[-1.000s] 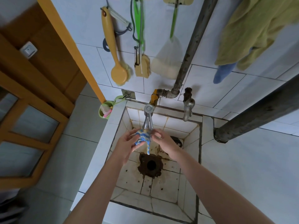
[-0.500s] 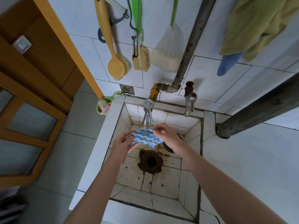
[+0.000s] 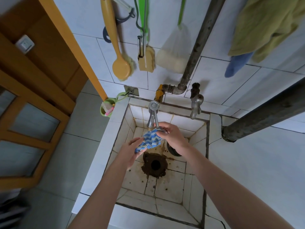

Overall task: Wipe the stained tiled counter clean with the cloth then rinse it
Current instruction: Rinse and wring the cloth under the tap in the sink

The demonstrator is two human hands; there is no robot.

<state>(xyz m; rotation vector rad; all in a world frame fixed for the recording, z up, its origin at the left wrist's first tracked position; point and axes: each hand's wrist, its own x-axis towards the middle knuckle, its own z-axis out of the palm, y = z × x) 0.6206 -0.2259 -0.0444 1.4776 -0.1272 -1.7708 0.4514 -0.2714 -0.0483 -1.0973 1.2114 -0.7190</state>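
1. Cloth, knitted in blue and white, hangs stretched just below the spout of the steel tap. It seems placed to catch whatever flows from the spout, though whether water is running cannot be told.
2. The right hand pinches the cloth's upper edge close beside the spout, fingers curled, apparently to keep that end under the outlet.
3. The left hand, lower and to the left of the tap, grips the cloth's bottom corner between thumb and fingers, likely pulling it open so more of it faces the spout.
4. Below the tap, the rust-stained drain sits at the bottom of the tiled sink, so dirty run-off should fall straight in.
5. Right of the tap, the pale tiled counter shows no obvious stain from here, which suggests the wiping is done and rinsing is the step in hand.
6. Above the tap, a yellow brush hangs on the wall, within reach yet unused.
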